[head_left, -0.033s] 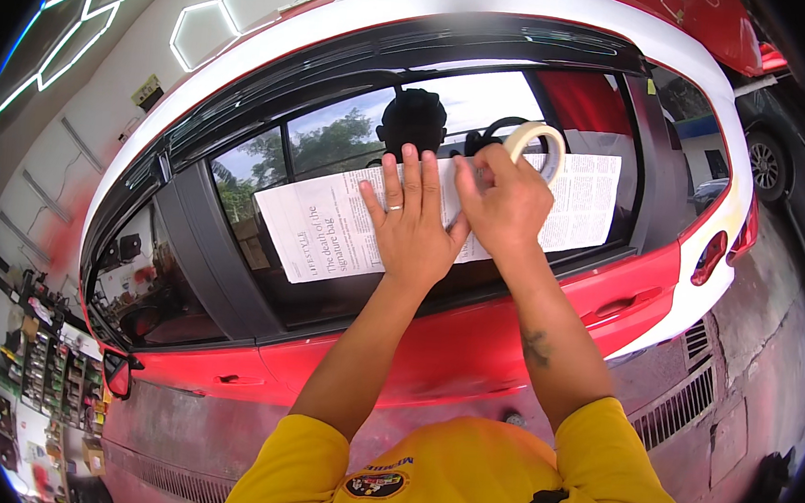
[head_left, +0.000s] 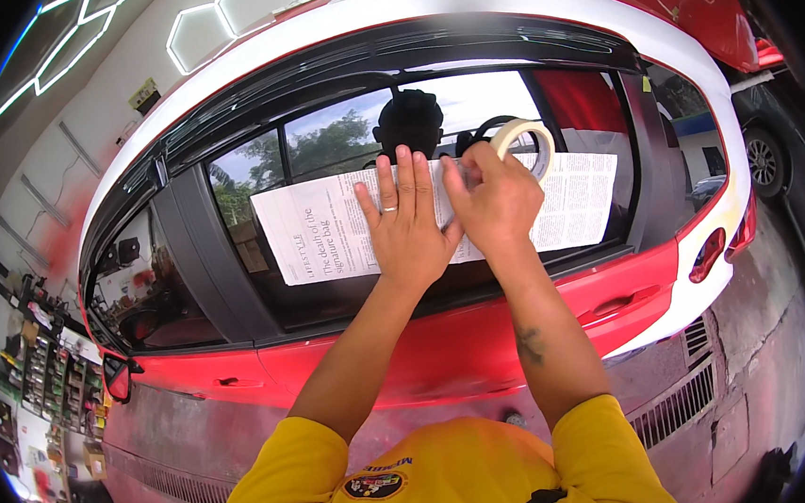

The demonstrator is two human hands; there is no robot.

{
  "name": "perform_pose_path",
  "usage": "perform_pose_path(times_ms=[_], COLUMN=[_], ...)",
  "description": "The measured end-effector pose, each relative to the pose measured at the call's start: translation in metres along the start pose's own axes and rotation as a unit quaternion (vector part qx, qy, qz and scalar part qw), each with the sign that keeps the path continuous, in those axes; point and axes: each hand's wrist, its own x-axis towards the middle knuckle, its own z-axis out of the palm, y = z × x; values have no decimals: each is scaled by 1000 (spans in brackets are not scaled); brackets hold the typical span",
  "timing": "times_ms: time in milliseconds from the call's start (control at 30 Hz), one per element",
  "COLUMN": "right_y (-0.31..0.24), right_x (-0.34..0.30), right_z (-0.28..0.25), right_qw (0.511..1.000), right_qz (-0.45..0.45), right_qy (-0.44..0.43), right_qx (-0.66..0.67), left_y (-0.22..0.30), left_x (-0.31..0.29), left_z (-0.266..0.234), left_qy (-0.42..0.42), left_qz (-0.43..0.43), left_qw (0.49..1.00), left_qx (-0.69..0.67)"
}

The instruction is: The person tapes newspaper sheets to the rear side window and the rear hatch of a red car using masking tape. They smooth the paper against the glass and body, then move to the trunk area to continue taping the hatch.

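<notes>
A sheet of newspaper lies against the dark rear side window of a red and white car. My left hand is spread flat on the paper, fingers pointing up, with a ring on one finger. Beside it, my right hand is curled near the paper's upper edge and grips a roll of cream masking tape. The roll stands out past the knuckles, in front of the glass. Whether a strip of tape runs under the right fingertips is hidden.
The red door with its handle curves below the window. A side mirror juts out at the left. Shelves of small items stand at the lower left. A dark car is parked at the right, near a floor grate.
My right hand and the tape roll have shifted slightly left. My left hand stays flat on the newspaper; the whole view has moved a little.
</notes>
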Motion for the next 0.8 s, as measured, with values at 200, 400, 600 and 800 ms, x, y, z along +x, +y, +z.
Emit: perform_pose_path(times_ms=[200,400,600,800], right_y=[15,53,97,149], right_x=[0,6,13,21], right_z=[-3,-26,-51,-82], right_qw=[1000,998,993,987], right_qz=[8,68,106,123], right_qy=[-15,5,26,50], right_qx=[-2,-1,-45,-94], left_y=[1,3,3,0], left_x=[0,-1,-1,0], left_z=[7,3,-2,1], left_qy=[48,30,5,37], left_qz=[20,17,19,35], left_qw=[997,996,992,993], left_qx=[61,88,125,106])
